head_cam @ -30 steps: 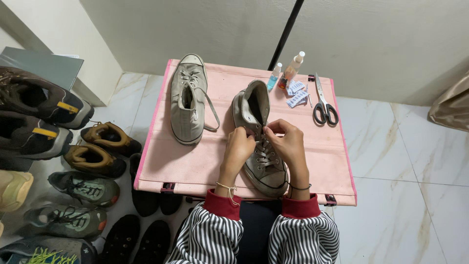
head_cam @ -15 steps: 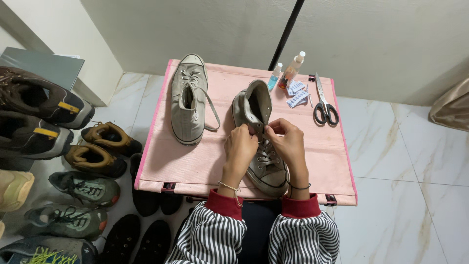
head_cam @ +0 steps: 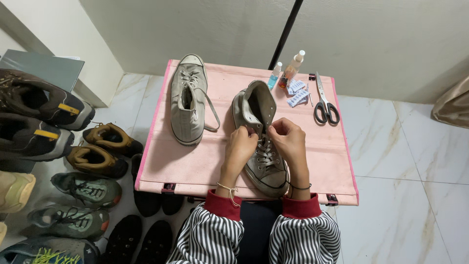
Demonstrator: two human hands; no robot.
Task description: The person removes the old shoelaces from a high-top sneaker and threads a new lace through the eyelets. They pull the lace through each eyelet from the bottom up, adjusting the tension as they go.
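Head view: both hands meet over the grey high-top sneaker (head_cam: pixel 261 142) at the near middle of the pink worktop (head_cam: pixel 195 166), toe toward the person. Left hand (head_cam: pixel 240 146) curled, fingertips pinched on the lace (head_cam: pixel 265 152) by the upper eyelets. Right hand (head_cam: pixel 289 142) likewise closed, thumb and forefinger pinching the lace from the other side. Wrists low, forearms angled inward, striped sleeves at the near edge. Second sneaker (head_cam: pixel 188 100) lies to the left, apart. Scissors (head_cam: pixel 325 100) and two small bottles (head_cam: pixel 286 73) at the far right corner.
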